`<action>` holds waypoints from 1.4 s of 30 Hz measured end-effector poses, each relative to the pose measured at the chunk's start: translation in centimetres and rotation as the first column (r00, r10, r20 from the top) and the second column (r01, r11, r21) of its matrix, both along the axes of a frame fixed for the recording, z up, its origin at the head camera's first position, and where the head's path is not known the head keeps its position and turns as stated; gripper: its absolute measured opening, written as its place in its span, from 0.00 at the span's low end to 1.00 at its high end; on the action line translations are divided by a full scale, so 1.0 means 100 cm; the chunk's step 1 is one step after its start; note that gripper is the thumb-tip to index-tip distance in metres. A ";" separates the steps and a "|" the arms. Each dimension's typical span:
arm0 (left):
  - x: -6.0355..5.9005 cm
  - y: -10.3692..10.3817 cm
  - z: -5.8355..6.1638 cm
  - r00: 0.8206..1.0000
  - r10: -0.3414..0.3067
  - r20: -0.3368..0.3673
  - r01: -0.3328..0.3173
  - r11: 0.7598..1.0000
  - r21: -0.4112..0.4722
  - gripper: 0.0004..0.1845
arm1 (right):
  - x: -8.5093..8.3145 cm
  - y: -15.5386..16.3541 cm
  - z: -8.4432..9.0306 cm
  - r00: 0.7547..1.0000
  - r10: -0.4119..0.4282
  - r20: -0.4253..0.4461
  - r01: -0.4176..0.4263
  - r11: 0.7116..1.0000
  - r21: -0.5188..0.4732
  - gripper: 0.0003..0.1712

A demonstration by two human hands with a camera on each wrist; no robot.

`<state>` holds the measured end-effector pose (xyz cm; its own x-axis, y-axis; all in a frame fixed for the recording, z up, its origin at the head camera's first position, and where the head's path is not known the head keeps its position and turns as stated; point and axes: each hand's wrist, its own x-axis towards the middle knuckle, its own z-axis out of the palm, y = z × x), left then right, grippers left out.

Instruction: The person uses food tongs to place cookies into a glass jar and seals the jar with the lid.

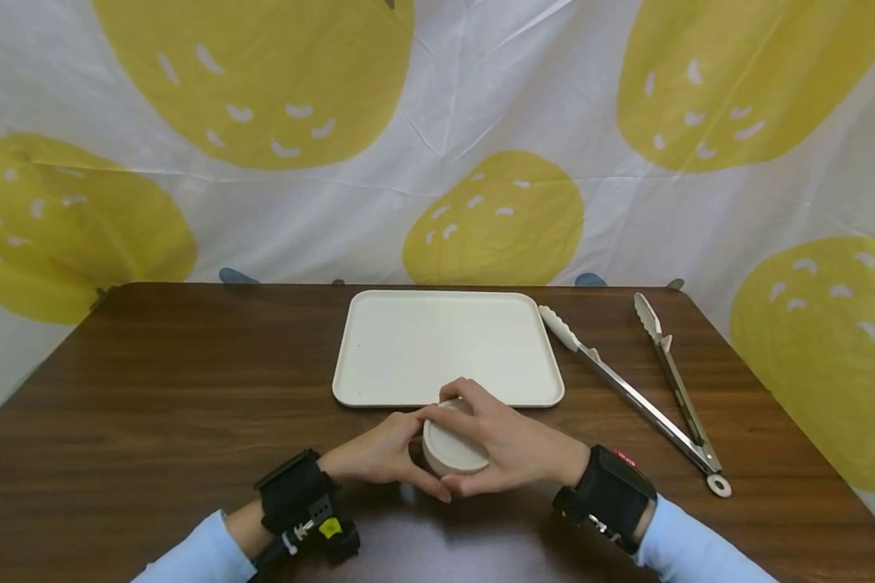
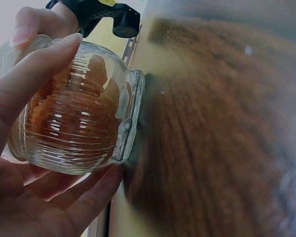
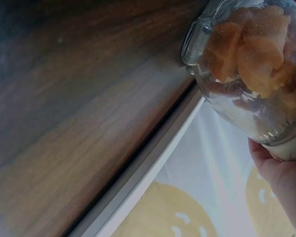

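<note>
A ribbed clear glass jar [image 2: 84,113] with orange-brown pieces inside stands upright on the table, its foot on the wood. Its round off-white lid [image 1: 452,445] faces up in the head view. My left hand [image 1: 386,449] grips the glass body, thumb across the near side and fingers around the other. From above, my right hand [image 1: 506,437] holds the lid, its fingers and thumb spread around the rim. In the right wrist view, the same jar [image 3: 256,54] shows chunky translucent pieces, with the lid's edge near my fingers [image 3: 281,177].
Behind the hands lies a white rectangular tray [image 1: 445,348]. Metal tongs [image 1: 642,405] with pale scalloped tips rest spread apart to its right. The dark wood table [image 1: 189,405] ends at a white curtain [image 1: 335,219] with yellow fruit shapes.
</note>
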<state>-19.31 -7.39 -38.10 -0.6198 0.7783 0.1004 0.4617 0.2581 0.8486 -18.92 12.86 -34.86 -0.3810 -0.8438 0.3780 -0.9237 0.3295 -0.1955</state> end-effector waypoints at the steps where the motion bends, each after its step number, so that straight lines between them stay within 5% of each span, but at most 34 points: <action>1: 0.000 0.000 0.000 1.000 0.000 -0.002 0.000 1.000 -0.002 0.43 | 0.000 0.000 0.000 1.000 -0.004 0.004 0.004 1.000 0.002 0.37; 16: 0.000 -0.002 -0.001 1.000 0.008 0.009 -0.008 1.000 0.013 0.43 | 0.017 -0.012 -0.004 0.980 -0.193 -0.040 0.191 0.980 -0.056 0.33; 28: 0.001 -0.001 0.000 0.997 0.045 -0.055 -0.046 0.999 -0.016 0.48 | 0.039 -0.027 -0.004 0.875 -0.476 -0.082 0.471 0.879 -0.074 0.35; 30: 0.001 -0.001 0.001 0.998 0.040 -0.049 -0.041 0.999 -0.024 0.49 | 0.038 -0.024 -0.003 0.883 -0.464 -0.070 0.461 0.886 -0.050 0.36; 33: 0.001 0.000 0.002 1.000 0.023 -0.021 -0.024 0.999 -0.031 0.49 | 0.033 -0.016 0.002 0.926 -0.377 -0.024 0.377 0.926 0.015 0.41; 36: 0.001 0.000 0.002 1.000 0.006 0.014 -0.006 1.000 -0.020 0.49 | 0.025 -0.004 0.009 0.956 -0.275 0.107 0.268 0.961 0.071 0.47; 42: 0.001 0.001 0.000 0.998 -0.013 0.058 0.012 1.000 0.023 0.47 | 0.009 0.009 0.012 0.920 -0.172 0.353 0.157 0.985 0.072 0.51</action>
<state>-19.19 -7.24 -38.15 -0.6154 0.7839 0.0825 0.4148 0.2331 0.8796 -17.99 13.72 -33.65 -0.6189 -0.7696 0.1569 -0.7273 0.4861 -0.4845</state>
